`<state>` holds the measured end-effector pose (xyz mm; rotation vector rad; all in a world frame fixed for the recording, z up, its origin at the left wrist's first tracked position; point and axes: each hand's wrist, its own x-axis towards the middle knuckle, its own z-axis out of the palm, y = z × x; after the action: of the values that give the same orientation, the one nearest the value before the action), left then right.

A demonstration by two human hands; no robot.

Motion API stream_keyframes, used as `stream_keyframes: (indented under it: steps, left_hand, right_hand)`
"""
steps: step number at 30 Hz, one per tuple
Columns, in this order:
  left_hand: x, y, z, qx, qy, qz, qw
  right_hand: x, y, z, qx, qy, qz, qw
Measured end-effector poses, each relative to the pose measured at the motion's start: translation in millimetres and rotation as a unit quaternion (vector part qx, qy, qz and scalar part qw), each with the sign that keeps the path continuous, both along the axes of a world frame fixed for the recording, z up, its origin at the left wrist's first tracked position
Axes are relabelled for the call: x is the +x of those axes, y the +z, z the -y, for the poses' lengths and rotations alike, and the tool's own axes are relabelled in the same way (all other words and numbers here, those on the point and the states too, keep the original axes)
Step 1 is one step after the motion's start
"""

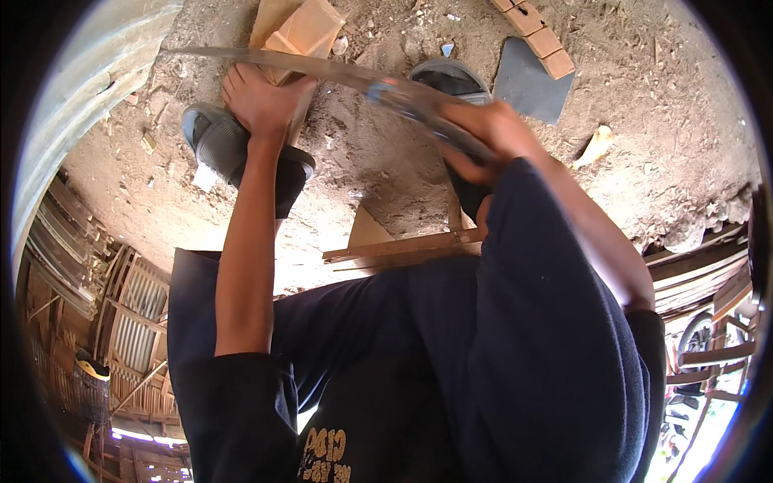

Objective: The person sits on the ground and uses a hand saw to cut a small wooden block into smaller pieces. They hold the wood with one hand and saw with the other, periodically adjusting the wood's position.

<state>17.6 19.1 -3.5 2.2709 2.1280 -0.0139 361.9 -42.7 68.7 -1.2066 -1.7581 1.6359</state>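
My right hand [487, 133] is closed around the dark handle of a machete [266, 58], blurred by motion. Its long thin blade reaches left, passing above my left hand in the picture and across a piece of wood [310, 32]. I cannot tell whether the blade touches the wood. My left hand [262, 101] grips the near part of that wood from above, its thumb out to the right and its fingers at the left side. The wood stands by my left foot in a black sandal [217, 137], and its lower part is partly hidden by my hand.
On the dirt floor [644, 105] lie a row of notched brown blocks [535, 36], a dark flat sheet [531, 80] and a pale chip [594, 146]. A wooden board [403, 245] lies between my legs. Corrugated metal [105, 88] curves along the left, with stacked planks [700, 270] at right.
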Motion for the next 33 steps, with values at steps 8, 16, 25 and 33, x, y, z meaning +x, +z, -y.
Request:
stream_keyframes:
  steps: [8, 16, 25, 33]
  left_hand:
    - [3.1, -6.5, -4.8, 0.015, -0.031, 0.008, 0.999]
    - [-0.1, 3.5, -8.8, 0.002, -0.012, 0.002, 1.0]
    - [-2.2, -0.9, -5.2, -0.013, -0.009, 0.007, 1.0]
    - [-11.5, -7.0, -1.7, -0.014, -0.021, 0.001, 1.0]
  right_hand:
    - [72.4, -17.3, 65.8, -0.113, 0.032, 0.112, 0.987]
    - [84.3, -13.6, 66.4, -0.086, -0.001, 0.038, 0.996]
    - [100.9, 3.2, 71.1, -0.075, -0.004, 0.092, 0.993]
    - [-20.8, 6.3, -5.3, 0.012, -0.025, 0.004, 1.0]
